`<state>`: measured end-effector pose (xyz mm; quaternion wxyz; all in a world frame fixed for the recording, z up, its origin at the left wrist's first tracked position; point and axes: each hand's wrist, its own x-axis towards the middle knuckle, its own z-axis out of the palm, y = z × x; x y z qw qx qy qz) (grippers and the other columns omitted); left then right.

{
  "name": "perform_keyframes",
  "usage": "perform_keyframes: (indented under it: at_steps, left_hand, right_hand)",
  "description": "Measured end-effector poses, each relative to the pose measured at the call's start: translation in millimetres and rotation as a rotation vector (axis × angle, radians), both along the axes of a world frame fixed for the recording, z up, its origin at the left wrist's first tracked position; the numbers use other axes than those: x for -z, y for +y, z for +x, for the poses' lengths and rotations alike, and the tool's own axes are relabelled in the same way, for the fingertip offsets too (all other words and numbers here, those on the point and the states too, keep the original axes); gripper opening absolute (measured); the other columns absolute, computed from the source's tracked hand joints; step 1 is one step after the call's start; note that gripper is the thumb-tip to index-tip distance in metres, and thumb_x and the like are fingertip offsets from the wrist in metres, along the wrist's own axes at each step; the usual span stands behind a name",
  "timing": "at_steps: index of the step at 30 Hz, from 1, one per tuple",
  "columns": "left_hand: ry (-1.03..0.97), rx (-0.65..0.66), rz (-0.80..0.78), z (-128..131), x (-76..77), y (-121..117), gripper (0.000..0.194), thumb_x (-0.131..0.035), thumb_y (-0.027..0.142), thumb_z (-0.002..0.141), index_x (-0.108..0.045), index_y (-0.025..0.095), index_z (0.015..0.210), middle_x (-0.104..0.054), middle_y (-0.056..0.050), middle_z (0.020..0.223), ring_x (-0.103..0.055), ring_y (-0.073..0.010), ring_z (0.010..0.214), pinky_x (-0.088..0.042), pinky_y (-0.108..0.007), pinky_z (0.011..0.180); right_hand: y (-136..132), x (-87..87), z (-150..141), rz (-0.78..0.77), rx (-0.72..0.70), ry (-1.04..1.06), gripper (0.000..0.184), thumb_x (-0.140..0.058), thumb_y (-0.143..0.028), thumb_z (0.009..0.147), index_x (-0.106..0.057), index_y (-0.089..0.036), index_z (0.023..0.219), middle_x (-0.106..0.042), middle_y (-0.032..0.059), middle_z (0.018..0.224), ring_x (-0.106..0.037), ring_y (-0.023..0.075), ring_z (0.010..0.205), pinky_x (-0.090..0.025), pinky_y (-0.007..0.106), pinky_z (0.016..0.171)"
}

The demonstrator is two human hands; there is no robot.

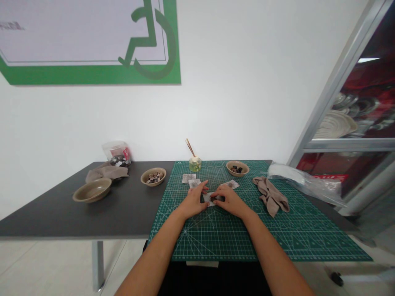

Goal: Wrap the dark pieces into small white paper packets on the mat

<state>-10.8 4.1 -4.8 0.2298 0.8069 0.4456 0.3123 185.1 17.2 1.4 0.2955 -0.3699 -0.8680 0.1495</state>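
A small pale paper piece with grey print [208, 200] lies on the green cutting mat [210, 238] between my hands. My left hand [194, 201] rests at its left side, thumb and fingers apart, the fingertips near the paper. My right hand [230, 200] is bent over the paper's right side, its thumb and fingers drawn together by a small dark item I cannot make out. Further printed paper pieces lie beyond my hands: one [189, 178] at the back left, one [194, 183] by my left fingers, and one [233, 184] past my right hand.
A bowl of dark pieces [237, 168] and a glass reed diffuser [195, 164] stand at the mat's back. A brown cloth [271, 195] and plastic bag [302, 181] lie right. Left are a bowl of brownish pieces [153, 176], another bowl [92, 190], a cloth [106, 170], and a clear jar [117, 153].
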Motion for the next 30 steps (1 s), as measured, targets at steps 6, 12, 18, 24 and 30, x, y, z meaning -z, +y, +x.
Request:
perform_keyframes:
  at_steps: [6,12,18,24,30]
  left_hand:
    - [0.006,0.001,-0.012,1.2,-3.2,-2.1,0.077,-0.063,0.012,0.066,-0.029,0.021,0.134,-0.055,-0.009,0.119,-0.055,-0.0221,0.102,-0.032,-0.043,0.098]
    - [0.032,-0.007,-0.018,1.8,-7.3,-4.4,0.076,-0.067,0.020,0.067,-0.030,0.020,0.134,-0.057,-0.009,0.117,-0.052,-0.0242,0.108,-0.029,-0.045,0.099]
    - [0.020,-0.002,-0.034,1.5,-6.4,-4.3,0.074,-0.066,0.019,0.068,-0.031,0.020,0.133,-0.059,-0.008,0.115,-0.052,-0.0238,0.109,-0.027,-0.044,0.101]
    - [0.034,-0.014,-0.027,1.5,-4.5,-3.3,0.074,-0.066,0.019,0.068,-0.032,0.021,0.133,-0.060,-0.006,0.115,-0.049,-0.0248,0.112,-0.025,-0.045,0.101]
    - [0.042,-0.022,-0.031,0.9,-3.6,-2.2,0.075,-0.068,0.019,0.067,-0.033,0.020,0.133,-0.059,-0.006,0.115,-0.048,-0.0257,0.112,-0.024,-0.045,0.102]
  right_hand:
    - [5.4,3.9,4.0,0.035,0.161,0.009,0.016,-0.061,-0.011,0.072,-0.069,-0.017,0.085,-0.061,0.0068,0.083,-0.051,0.0209,0.086,-0.037,0.036,0.081]
    - [1.5,1.2,2.4,-0.015,0.016,0.023,0.016,-0.062,-0.013,0.071,-0.069,-0.018,0.085,-0.061,0.0053,0.082,-0.052,0.0196,0.084,-0.039,0.034,0.079]
    - [3.1,1.9,6.8,0.013,0.106,0.035,0.017,-0.060,-0.011,0.071,-0.068,-0.019,0.084,-0.061,0.0054,0.084,-0.052,0.0210,0.087,-0.038,0.037,0.082]
    - [2.6,2.5,1.5,-0.009,0.024,0.028,0.016,-0.063,-0.012,0.070,-0.068,-0.019,0.084,-0.062,0.0047,0.083,-0.052,0.0198,0.085,-0.039,0.035,0.080]
    - [3.4,3.0,6.5,-0.007,0.110,0.041,0.013,-0.063,-0.011,0.070,-0.067,-0.017,0.081,-0.061,0.0055,0.083,-0.052,0.0206,0.087,-0.038,0.036,0.082]
